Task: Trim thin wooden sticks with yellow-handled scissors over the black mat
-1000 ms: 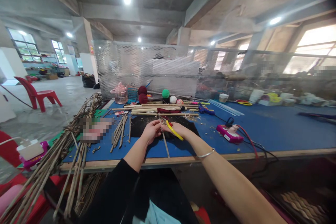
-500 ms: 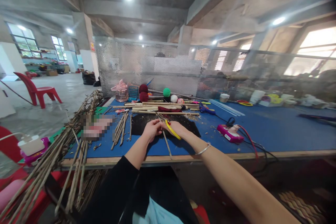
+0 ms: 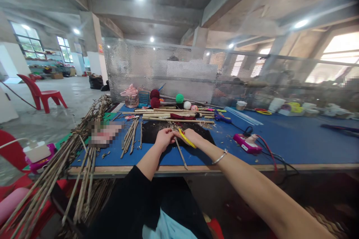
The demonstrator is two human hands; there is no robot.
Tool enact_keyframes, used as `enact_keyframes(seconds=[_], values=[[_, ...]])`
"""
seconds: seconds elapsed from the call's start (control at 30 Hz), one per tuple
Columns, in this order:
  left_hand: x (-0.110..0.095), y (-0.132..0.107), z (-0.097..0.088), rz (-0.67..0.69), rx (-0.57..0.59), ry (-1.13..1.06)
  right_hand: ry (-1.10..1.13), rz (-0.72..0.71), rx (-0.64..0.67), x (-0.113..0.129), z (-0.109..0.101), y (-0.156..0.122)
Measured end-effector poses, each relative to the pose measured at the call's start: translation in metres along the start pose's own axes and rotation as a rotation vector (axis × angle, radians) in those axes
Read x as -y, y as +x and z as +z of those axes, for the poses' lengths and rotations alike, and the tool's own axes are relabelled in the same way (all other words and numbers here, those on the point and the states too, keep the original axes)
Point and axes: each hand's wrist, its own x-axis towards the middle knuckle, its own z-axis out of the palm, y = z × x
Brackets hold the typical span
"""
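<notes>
My left hand (image 3: 164,139) is closed around a thin twig (image 3: 181,155) whose lower end slants toward the table's front edge. Just beside it, my right hand (image 3: 193,134) grips yellow-handled pruning shears (image 3: 187,140), with the fingers partly hidden behind the handle. The blades are hard to make out near the twig's far end. Both hands meet over a dark cloth (image 3: 206,137) strewn with small wood bits. To the left of the cloth lies a small pile of short cut twigs (image 3: 130,136).
A bundle of long branches (image 3: 74,145) leans over the table's left side. Beyond the cloth lie several pale sticks (image 3: 157,115), yarn balls (image 3: 155,102) and a blue glue gun (image 3: 222,117). A purple power strip (image 3: 246,144) with cables sits to the right.
The view has shifted slightly. Both hands stay together over the cloth, and the shears' blades show less clearly than before.
</notes>
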Motion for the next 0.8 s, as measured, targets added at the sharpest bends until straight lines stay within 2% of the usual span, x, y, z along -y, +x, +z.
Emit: enact_keyframes(seconds=[0.17,0.37,0.57,0.8], values=[[0.002,0.001,-0.001,0.02,-0.02,0.014,-0.108,0.038,0.006,-0.004,-0.004,0.007],[0.004,0.003,-0.002,0.017,-0.012,0.003,-0.181,-0.071,0.088,-0.001,-0.015,0.007],[0.003,0.003,-0.001,0.007,-0.014,-0.024,-0.192,-0.003,0.071,0.001,-0.017,0.007],[0.005,0.003,-0.001,0.045,-0.024,0.041,-0.227,0.034,0.045,0.001,-0.016,0.001]])
